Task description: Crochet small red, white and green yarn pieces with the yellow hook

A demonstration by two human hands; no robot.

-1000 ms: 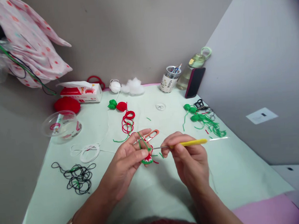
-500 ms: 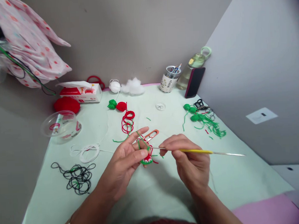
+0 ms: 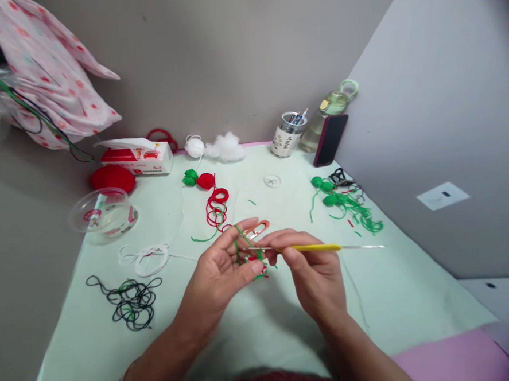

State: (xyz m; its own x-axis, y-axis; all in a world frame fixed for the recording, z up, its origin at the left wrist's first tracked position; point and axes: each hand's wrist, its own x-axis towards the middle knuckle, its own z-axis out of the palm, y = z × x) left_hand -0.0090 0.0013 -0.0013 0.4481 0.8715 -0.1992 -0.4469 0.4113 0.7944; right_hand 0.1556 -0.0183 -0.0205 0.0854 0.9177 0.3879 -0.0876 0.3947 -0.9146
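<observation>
Between its thumb and fingers, my left hand [image 3: 220, 267] pinches a small red, white and green crocheted piece [image 3: 260, 269], partly covered by the thumb. Green yarn [image 3: 243, 235] runs from the piece over the raised index finger. My right hand [image 3: 313, 270] grips the yellow handle of a crochet hook [image 3: 316, 247], its thin metal shaft pointing left. The hook's tip lies across the green yarn just above the piece, near the left fingers. Behind the hands lies an orange-handled snipping tool [image 3: 258, 230], partly hidden.
Red yarn [image 3: 216, 207] and a green bundle [image 3: 190, 178] lie behind. Black cord [image 3: 134, 304], white cord [image 3: 152, 260] and a clear tub [image 3: 105, 214] are left. Green yarn pieces [image 3: 350, 205], a phone [image 3: 331, 140] and a pen can [image 3: 286, 137] stand or lie right.
My right hand and the hook have moved left, with the hook's tip now passing over the green yarn. My left hand and the crocheted piece have shifted slightly right.
</observation>
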